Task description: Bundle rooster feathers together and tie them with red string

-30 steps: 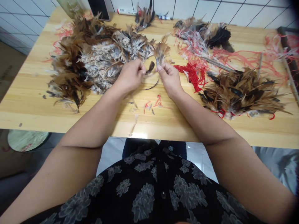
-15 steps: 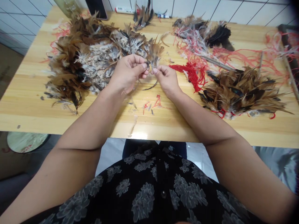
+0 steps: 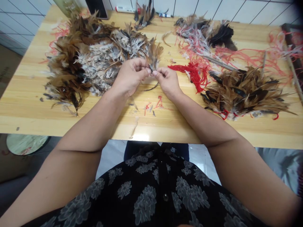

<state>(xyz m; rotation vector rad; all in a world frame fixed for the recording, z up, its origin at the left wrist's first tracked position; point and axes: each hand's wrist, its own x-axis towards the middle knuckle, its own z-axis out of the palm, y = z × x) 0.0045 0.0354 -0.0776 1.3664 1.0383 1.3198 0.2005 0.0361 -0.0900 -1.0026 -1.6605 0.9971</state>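
Between my two hands a small bunch of brown feathers [image 3: 154, 54] stands with its tips pointing away from me. My left hand [image 3: 135, 75] pinches its lower end between thumb and fingers. From the other side, my right hand [image 3: 167, 81] pinches the same base, its thumb almost touching the left thumb. The quill ends are hidden by the fingertips. A large heap of brown and grey feathers [image 3: 99, 60] lies just beyond and left of my left hand. Right of my right hand is a bundle of red threads [image 3: 195, 74].
A row of brown feathers [image 3: 246, 91] bound with red thread lies at the right. Behind it are tangled pink strings [image 3: 253, 55] and a dark feather clump [image 3: 222, 36]. A red marker [image 3: 126, 9], a blue-labelled marker [image 3: 165, 15] and a dark phone-like slab [image 3: 97, 8] are along the wall.
My hands have come closer together, and their thumbs now nearly meet at the base of the feather bunch. The bunch has shifted slightly left and stands more upright.
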